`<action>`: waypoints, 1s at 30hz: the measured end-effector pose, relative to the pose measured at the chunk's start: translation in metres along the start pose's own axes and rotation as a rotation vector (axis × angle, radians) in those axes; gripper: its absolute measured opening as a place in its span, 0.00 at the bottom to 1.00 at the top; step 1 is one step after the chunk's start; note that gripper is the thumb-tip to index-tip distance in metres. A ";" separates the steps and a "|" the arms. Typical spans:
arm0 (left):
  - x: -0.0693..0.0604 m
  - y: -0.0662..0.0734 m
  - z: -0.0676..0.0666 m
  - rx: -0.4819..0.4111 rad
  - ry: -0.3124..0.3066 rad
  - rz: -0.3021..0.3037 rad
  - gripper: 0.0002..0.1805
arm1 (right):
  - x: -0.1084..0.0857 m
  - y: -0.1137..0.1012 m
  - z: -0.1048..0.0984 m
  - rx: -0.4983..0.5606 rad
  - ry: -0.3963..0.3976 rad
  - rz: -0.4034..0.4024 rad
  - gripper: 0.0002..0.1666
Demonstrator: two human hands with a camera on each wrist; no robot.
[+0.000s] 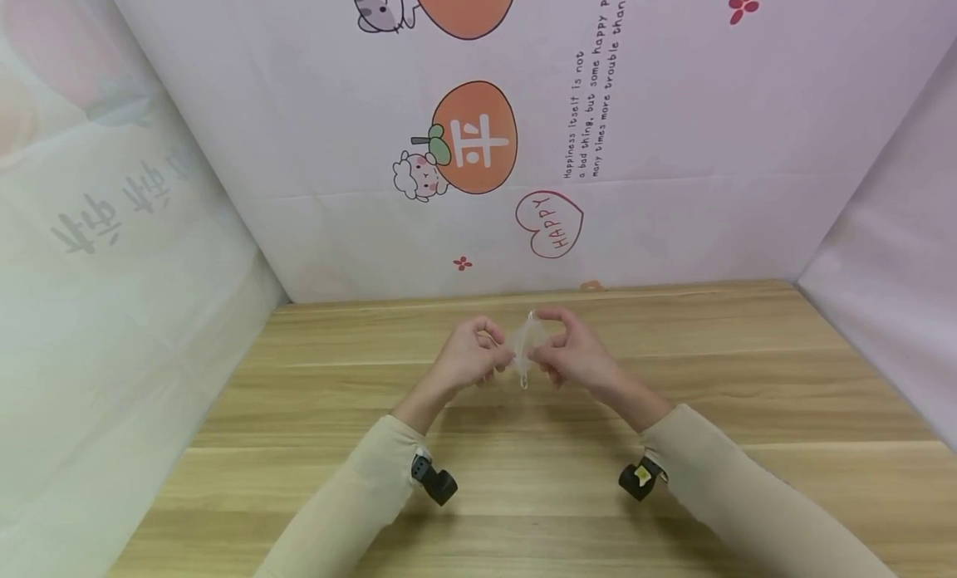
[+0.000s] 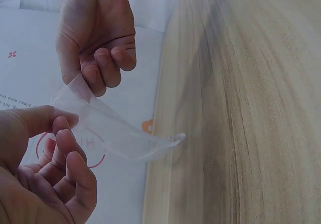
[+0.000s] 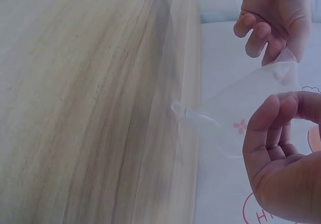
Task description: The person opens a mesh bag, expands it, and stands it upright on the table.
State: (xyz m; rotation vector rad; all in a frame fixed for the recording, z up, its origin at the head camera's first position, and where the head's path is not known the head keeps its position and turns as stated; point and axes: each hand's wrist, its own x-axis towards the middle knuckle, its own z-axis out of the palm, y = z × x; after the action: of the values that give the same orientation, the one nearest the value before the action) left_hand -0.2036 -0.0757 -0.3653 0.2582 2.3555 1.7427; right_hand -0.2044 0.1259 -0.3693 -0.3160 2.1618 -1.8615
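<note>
Clear plastic film (image 2: 123, 133), maybe bag: held above wooden surface (image 1: 523, 495), toward far edge. Left hand (image 1: 471, 354) pinches one side, thumb to finger; right hand (image 1: 576, 355) pinches opposite side. Looks light, limp, probably slippery, easily torn. Best hold: flat side margins, fingertips. Count: one film, two hands, two black wrist cameras (image 1: 435, 478).

A booth (image 1: 673, 129) of undetermined setting is being indicated by cartoon-printed sheets (image 1: 321, 163), by which a wood-grain counter (image 1: 523, 495) is being enclosed on three sides.
</note>
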 end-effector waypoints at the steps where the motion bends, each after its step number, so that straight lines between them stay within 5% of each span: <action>1: 0.000 0.000 0.001 0.001 -0.001 -0.002 0.11 | 0.000 0.000 0.000 -0.004 0.001 -0.001 0.42; 10: -0.001 -0.002 0.002 0.016 0.018 -0.001 0.11 | 0.000 0.002 0.000 -0.068 -0.002 -0.036 0.44; 15: 0.001 -0.005 0.006 -0.069 0.051 0.013 0.11 | 0.000 0.003 0.000 -0.065 0.016 -0.025 0.44; 23: 0.000 -0.010 0.020 -0.164 0.170 0.074 0.15 | -0.001 -0.002 0.009 0.038 0.045 0.068 0.47; 30: -0.002 -0.010 0.025 -0.189 0.202 0.108 0.16 | 0.001 0.002 0.012 0.157 0.005 0.084 0.45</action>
State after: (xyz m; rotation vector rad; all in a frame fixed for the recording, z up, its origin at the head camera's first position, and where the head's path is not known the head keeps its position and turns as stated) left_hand -0.1955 -0.0558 -0.3824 0.1917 2.3252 2.1182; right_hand -0.2015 0.1143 -0.3727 -0.1852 1.9848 -1.9712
